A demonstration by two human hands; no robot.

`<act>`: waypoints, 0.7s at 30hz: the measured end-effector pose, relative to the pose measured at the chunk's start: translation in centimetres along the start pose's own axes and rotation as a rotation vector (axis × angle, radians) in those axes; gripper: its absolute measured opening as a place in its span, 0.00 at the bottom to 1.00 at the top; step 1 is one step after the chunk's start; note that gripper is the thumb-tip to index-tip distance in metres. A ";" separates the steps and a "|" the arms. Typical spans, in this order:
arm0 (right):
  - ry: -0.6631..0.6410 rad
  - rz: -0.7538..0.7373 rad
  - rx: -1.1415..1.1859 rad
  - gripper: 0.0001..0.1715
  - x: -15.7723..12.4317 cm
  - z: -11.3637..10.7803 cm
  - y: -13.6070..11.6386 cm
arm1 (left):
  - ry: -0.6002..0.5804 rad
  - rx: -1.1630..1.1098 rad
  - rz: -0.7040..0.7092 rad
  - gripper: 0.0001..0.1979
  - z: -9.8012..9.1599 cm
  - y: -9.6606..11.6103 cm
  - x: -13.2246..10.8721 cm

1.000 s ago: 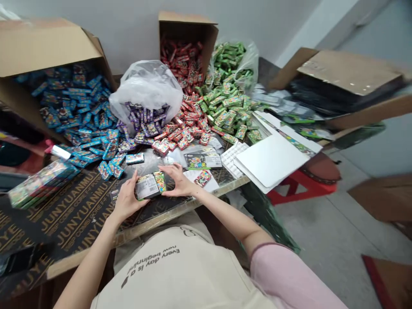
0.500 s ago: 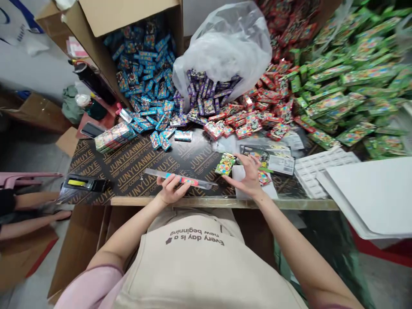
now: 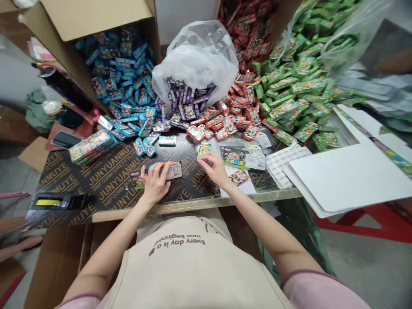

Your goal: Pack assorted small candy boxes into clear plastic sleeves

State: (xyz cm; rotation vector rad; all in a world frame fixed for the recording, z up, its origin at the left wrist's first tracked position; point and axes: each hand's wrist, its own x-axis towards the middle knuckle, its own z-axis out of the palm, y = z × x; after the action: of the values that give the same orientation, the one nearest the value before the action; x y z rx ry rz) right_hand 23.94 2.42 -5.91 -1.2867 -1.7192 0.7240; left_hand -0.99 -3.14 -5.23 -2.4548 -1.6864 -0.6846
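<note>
My left hand (image 3: 156, 182) is curled over a long, flat dark printed pack (image 3: 176, 170) with a pale label at its right end, low over the tabletop near the front edge. My right hand (image 3: 215, 168) pinches a small green printed candy box (image 3: 204, 149) between thumb and fingertips. A small red printed box (image 3: 239, 176) lies on white paper by my right wrist. Just beyond it are dark printed packs (image 3: 243, 158) like the one under my left hand. Small blue boxes (image 3: 144, 147) sit behind my left hand.
Heaps of blue (image 3: 128, 81), purple (image 3: 189, 103), red (image 3: 240, 101) and green boxes (image 3: 296, 94) line the back. A clear plastic bag (image 3: 199, 56) covers some purple ones. White trays (image 3: 285, 165) and white boards (image 3: 350, 176) stand right; a tape dispenser (image 3: 59, 201) lies left.
The long pack has turned from its clear edge to its dark printed face, with my left hand now over it. My right hand has closed on the green box. The view has shifted.
</note>
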 end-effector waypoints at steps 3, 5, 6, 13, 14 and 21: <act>-0.102 0.110 0.209 0.18 -1.6 2.0 -0.3 | -0.037 -0.004 0.054 0.30 -0.9 0.0 0.7; -0.168 0.144 0.288 0.20 -2.3 3.0 -0.2 | -0.063 -0.012 0.136 0.29 -1.2 0.1 0.8; -0.209 0.147 0.320 0.20 -2.5 3.4 -0.1 | -0.069 -0.014 0.182 0.28 -1.2 0.1 0.7; -0.431 0.105 0.355 0.14 -3.6 3.3 -0.5 | -0.048 -0.088 0.351 0.30 -1.6 0.9 -0.7; -0.408 0.091 0.316 0.12 -3.8 3.3 -0.6 | -0.070 -0.105 0.335 0.31 -1.7 1.0 -0.8; -0.285 0.132 0.039 0.07 -3.7 2.6 -3.2 | -0.083 -0.156 0.215 0.40 -1.9 0.3 -0.5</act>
State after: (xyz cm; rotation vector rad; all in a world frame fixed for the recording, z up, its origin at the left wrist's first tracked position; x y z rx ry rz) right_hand 20.56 -2.01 -5.51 -1.3287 -1.8457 1.0553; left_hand -1.48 -4.25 -3.70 -2.7553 -1.4132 -0.7205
